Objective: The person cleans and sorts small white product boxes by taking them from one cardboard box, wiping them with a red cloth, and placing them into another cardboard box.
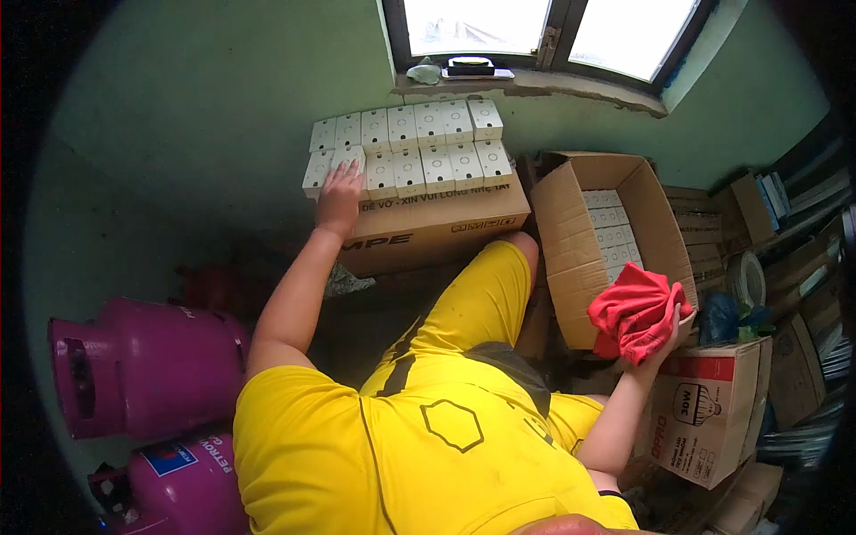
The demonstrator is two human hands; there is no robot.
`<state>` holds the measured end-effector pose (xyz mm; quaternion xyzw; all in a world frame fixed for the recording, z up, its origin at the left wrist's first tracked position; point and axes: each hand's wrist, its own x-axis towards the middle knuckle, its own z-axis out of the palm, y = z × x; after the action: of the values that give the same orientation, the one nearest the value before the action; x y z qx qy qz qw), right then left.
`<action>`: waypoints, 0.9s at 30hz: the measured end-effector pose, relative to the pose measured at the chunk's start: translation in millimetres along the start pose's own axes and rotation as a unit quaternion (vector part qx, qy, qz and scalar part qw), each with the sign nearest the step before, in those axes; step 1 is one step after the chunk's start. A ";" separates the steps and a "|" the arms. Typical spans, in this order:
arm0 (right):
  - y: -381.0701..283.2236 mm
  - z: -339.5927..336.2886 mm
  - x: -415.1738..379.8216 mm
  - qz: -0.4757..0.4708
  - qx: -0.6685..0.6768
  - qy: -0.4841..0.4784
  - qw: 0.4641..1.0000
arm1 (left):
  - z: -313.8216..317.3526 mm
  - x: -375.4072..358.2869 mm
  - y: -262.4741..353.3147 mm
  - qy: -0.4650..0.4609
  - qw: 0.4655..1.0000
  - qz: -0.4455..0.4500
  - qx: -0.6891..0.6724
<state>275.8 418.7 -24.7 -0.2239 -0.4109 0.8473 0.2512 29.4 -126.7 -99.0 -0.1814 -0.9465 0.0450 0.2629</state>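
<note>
Two rows of small white boxes (437, 167), each with a round mark and dark spots, stand on a closed cardboard carton (437, 223) against the wall. My left hand (340, 194) reaches to the front row, its fingers closed over one small white box (349, 157) near the left end. That box sits slightly askew among its neighbours. My right hand (675, 332) grips a bunched red cloth (635, 312) at the near side of an open cardboard box (571, 259). More white boxes (611, 227) lie packed inside it.
Two purple gas cylinders (169, 361) are at my left. A printed bulb carton (704, 410) stands at my right, with a tape roll (745, 278) and stacked cardboard beyond. Small items (470, 68) lie on the window sill.
</note>
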 end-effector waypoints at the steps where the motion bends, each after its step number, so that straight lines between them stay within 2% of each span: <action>1: 1.0 -1.1 -0.2 0.012 0.020 -0.003 1.000 | 0.4 -0.3 0.0 -0.007 1.000 -0.005 0.005; 6: 2.0 -11.4 6.8 0.024 0.012 -0.016 1.000 | -9.5 5.0 0.1 -0.068 0.997 -0.031 -0.015; 9: 1.5 -11.0 4.6 0.022 0.033 -0.010 0.999 | -35.6 9.7 8.4 -0.044 0.997 -0.062 0.017; 12: 1.2 -7.6 1.8 0.018 0.036 0.011 0.999 | -64.5 18.4 9.8 -0.083 0.982 -0.168 0.033; 18: 1.0 -11.7 3.7 0.023 0.031 -0.004 0.999 | -8.5 -1.7 -39.8 -0.079 0.978 -0.156 -0.114; 21: 1.4 -2.1 -0.9 0.018 0.008 0.012 1.000 | 2.5 -5.4 -42.7 -0.043 0.983 -0.146 -0.105; 25: 1.5 -7.5 4.0 0.042 0.019 -0.009 0.999 | -7.6 -0.7 -32.3 -0.051 0.980 -0.166 -0.101; 27: 1.6 -4.7 2.2 0.036 0.017 0.012 0.999 | -9.3 0.9 -30.2 -0.051 0.979 -0.170 -0.103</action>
<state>276.5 421.9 -28.9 -0.2441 -0.3850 0.8600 0.2295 23.8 -154.5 -85.1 -0.0411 -0.9754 -0.0886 0.1978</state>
